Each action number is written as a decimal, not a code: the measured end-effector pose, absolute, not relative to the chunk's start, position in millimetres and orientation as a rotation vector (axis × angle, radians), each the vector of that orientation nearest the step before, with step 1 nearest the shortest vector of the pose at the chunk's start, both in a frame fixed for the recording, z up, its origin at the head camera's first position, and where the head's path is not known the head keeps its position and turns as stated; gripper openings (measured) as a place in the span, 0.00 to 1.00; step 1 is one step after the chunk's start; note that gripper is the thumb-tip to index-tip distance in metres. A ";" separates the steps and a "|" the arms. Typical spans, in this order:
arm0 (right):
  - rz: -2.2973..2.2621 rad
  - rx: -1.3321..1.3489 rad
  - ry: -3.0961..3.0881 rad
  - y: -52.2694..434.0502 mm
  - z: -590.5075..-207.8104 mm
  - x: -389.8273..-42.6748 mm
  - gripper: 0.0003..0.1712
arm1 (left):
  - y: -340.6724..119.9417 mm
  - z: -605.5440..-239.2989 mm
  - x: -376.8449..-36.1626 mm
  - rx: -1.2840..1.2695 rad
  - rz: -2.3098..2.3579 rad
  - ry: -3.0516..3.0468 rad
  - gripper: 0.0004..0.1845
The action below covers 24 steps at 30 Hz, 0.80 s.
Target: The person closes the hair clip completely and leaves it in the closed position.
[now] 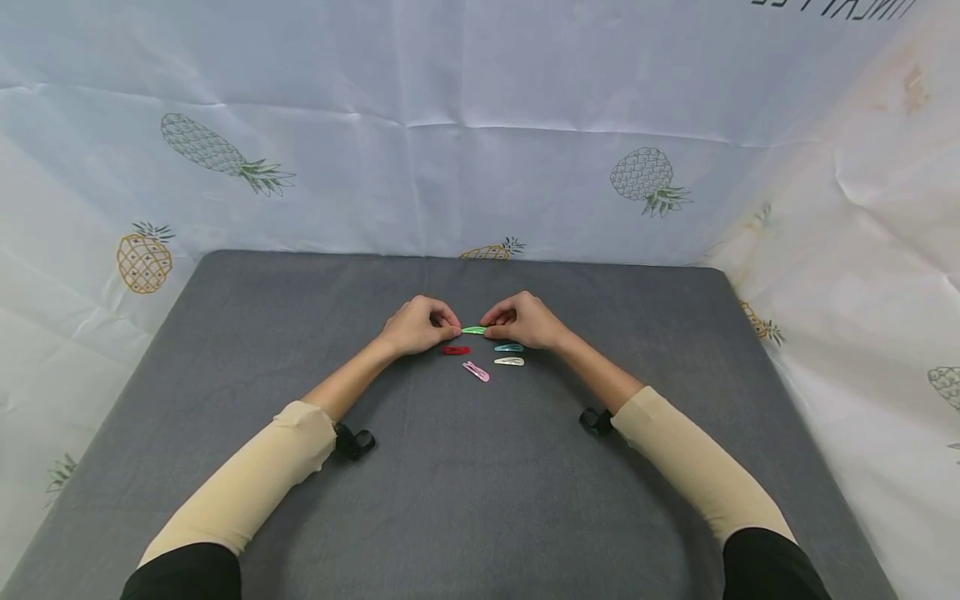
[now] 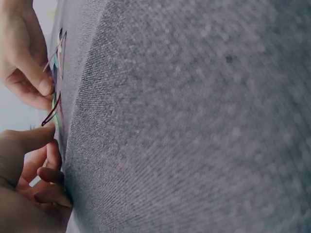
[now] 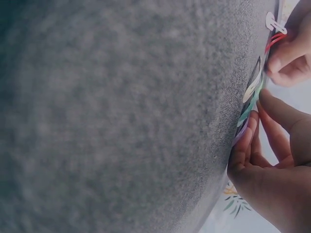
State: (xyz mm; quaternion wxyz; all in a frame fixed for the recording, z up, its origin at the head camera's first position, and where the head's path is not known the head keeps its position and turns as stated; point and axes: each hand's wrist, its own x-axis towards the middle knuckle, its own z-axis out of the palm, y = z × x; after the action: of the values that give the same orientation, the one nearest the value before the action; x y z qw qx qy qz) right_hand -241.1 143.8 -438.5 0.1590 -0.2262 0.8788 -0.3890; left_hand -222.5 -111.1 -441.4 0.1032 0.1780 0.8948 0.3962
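Note:
A green hair clip (image 1: pixel 473 330) lies low over the grey mat (image 1: pixel 480 500), held at both ends. My left hand (image 1: pixel 454 331) pinches its left end and my right hand (image 1: pixel 489 332) pinches its right end, fingers curled. Just in front lie a red clip (image 1: pixel 455 351), a teal clip (image 1: pixel 509 347), a cream clip (image 1: pixel 509 362) and a pink clip (image 1: pixel 476 372). The left wrist view shows my left hand (image 2: pixel 47 133) at the mat's edge beside the red clip (image 2: pixel 51 112). In the right wrist view my right hand (image 3: pixel 257 114) touches edge-on clips (image 3: pixel 249 99).
The grey mat covers the table. White sheeting with pineapple prints (image 1: pixel 645 179) walls it at the back and both sides. Black wrist straps (image 1: pixel 354 442) sit on both forearms, which rest near the mat's middle.

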 end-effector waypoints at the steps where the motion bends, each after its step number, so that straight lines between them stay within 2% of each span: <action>1: -1.113 -0.648 2.512 143.6 -438.3 -241.0 0.09 | -111.9 -440.9 -222.3 0.531 1.171 2.631 0.05; 12: -1.162 -0.639 2.521 142.2 -436.3 -237.8 0.10 | -118.6 -437.2 -219.7 0.569 1.172 2.532 0.06; 24: -1.216 -0.755 2.479 128.2 -431.2 -226.2 0.10 | -131.0 -433.6 -217.2 0.598 1.195 2.432 0.09</action>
State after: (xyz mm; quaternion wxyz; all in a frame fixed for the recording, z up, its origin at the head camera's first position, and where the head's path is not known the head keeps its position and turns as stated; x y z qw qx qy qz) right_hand -226.2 128.2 -431.2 0.1391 -0.2611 0.8576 -0.4206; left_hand -217.2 -131.0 -433.6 0.1823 0.2120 0.8616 0.4236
